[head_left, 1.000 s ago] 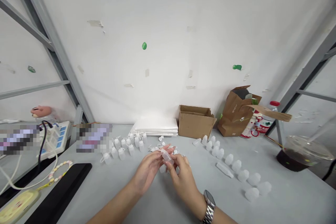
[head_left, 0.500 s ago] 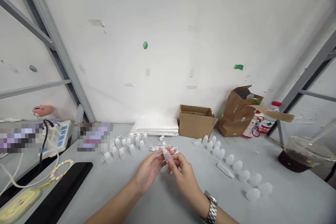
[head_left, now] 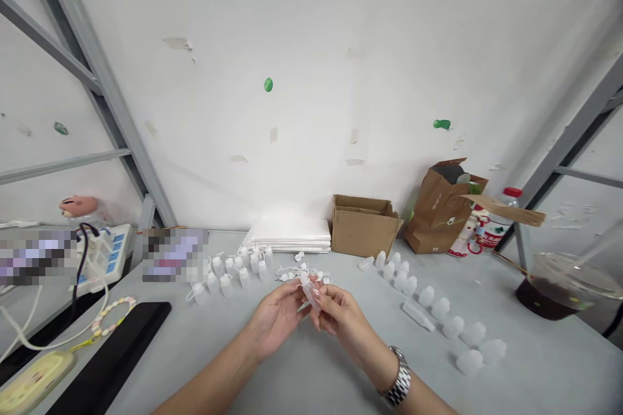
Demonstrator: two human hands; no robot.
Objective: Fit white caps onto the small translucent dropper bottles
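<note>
You hold a small translucent bottle out in front of you, above the desk, tilted so that its narrow end points up and to the left. Your right hand is closed on the bottle's body, the thumb lying along the near side and the other fingers curled in underneath. Your left hand is half curled, its fingertips at the bottle's upper part (whether they grip it or merely steady it, you cannot tell from this view). A metal-banded watch sits on your right wrist.

Just beyond your fingertips lies a loose pile of white caps, and one single cap rests a little behind it, near a stack of white sheets. To your left, a cluster of bottles with white tops stands upright. To your right, translucent bottles stand in a slanting band that runs back from near you, with one bottle on its side just left of them. At the back of the desk, against the wall, are an open cardboard box and a brown paper bag. A clear cup of dark drink stands at the far right.
</note>
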